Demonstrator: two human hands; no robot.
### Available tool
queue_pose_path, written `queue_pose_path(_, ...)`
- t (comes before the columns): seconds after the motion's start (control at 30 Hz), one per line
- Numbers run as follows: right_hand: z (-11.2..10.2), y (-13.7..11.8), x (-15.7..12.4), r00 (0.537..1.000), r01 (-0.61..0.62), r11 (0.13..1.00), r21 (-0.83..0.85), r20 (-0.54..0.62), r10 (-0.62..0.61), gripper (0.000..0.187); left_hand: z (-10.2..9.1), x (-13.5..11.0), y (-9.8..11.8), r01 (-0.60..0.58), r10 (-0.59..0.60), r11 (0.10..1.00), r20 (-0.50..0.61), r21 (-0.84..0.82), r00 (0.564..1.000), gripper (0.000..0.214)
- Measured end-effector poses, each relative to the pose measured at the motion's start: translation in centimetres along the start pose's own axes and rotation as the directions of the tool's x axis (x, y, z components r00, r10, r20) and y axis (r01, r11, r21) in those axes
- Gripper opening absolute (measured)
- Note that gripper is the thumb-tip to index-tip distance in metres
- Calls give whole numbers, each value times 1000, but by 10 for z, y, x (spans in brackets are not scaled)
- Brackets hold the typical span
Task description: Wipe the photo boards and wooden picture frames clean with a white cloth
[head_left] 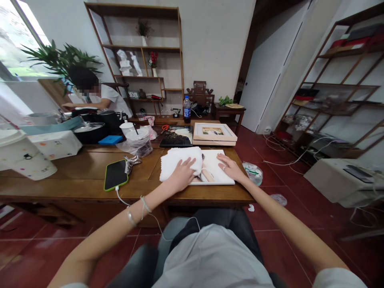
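Note:
A folded white towel (177,162) lies over the left part of a white-edged picture panel (214,158) near the table's front edge. My left hand (182,175) rests on the towel's right part, fingers stretched out over the cloth. On the panel's right side lies my right hand (230,167), open, its fingers spread flat along the edge. Part of a printed picture shows between my hands; the towel hides the rest.
A phone (116,175) with a charging cable lies left on the wooden table (90,191). Behind the panel are a framed picture (214,134), a dark board (176,137) and a bottle (187,109). Bowls and cups crowd the left. Another person (115,98) sits beyond them.

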State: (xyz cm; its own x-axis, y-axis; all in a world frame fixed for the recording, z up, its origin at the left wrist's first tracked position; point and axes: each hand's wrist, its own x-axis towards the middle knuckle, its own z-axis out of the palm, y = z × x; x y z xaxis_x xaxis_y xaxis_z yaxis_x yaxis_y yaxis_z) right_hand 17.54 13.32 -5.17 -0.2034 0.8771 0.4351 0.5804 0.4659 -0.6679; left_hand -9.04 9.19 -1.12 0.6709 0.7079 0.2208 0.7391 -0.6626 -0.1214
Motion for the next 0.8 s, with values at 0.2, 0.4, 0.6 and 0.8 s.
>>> queue_pose_path(0.2, -1, -4, -1, 1000, 3, 1000, -21, 15, -2, 37, -24, -48, 42, -87, 88, 996, 31, -32, 996, 25)
queue_pose_path(0.4, -1, -4, -2, 1000, 8, 1000, -29, 7, -8, 37, -24, -39, 32, -130, 132, 987, 16, -90, 991, 29)
queue_pose_path(0.6, 1, 2, 0, 1000, 10, 1000, -10, -4, -10, 36, -1, 10, -3, -78, 77, 992, -10, -103, 997, 34)
queue_pose_path(0.8, 0, 2, 1, 1000, -3, 1000, -3, 0, 3, 37, 19, 53, -36, 25, -30, 997, -74, -71, 997, 38)
